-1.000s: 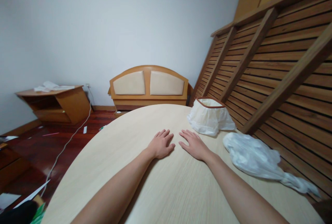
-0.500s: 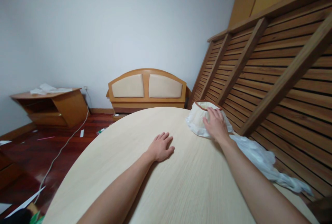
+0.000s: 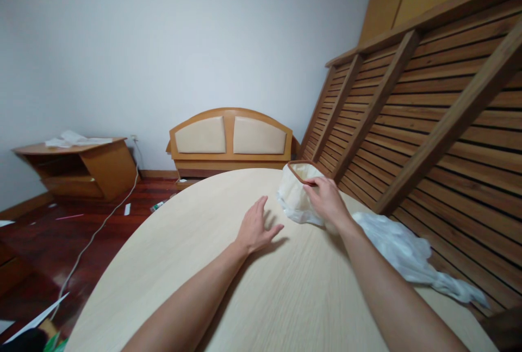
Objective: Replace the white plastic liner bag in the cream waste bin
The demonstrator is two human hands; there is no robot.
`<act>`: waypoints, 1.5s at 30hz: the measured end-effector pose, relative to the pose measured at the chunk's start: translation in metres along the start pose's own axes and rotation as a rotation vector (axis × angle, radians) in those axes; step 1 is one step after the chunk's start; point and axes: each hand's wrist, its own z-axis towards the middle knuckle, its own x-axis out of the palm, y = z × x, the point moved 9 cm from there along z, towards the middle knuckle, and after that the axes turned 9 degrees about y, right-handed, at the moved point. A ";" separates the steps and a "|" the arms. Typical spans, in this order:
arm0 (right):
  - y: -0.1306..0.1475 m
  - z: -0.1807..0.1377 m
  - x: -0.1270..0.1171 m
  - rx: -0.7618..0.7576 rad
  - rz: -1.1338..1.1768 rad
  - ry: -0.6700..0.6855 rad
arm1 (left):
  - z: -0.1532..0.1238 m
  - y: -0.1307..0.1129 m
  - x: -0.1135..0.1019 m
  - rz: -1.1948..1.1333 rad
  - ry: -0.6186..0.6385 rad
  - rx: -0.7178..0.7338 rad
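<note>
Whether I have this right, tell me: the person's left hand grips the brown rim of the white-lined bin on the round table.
Not quite. The head view shows the right hand, not the left, with its grip on the brown rim of the white-lined bin on the round table. The left hand is open beside the bin, holding nothing.

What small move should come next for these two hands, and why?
Probably bring the left hand across to the near side of the lined bin, to steady it. The right hand pinches the brown rim with its fingers, and the bin looks tipped on the table; the left hand is open beside it, not touching.
</note>
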 end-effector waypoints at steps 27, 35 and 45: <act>0.050 -0.025 -0.001 -0.011 0.353 0.245 | -0.011 -0.024 -0.015 0.178 -0.164 0.131; 0.051 -0.025 -0.007 0.047 0.331 0.153 | -0.016 -0.034 -0.023 0.153 -0.307 0.259; 0.073 -0.027 -0.060 0.020 0.345 0.068 | -0.010 0.011 -0.024 -0.073 -0.349 0.000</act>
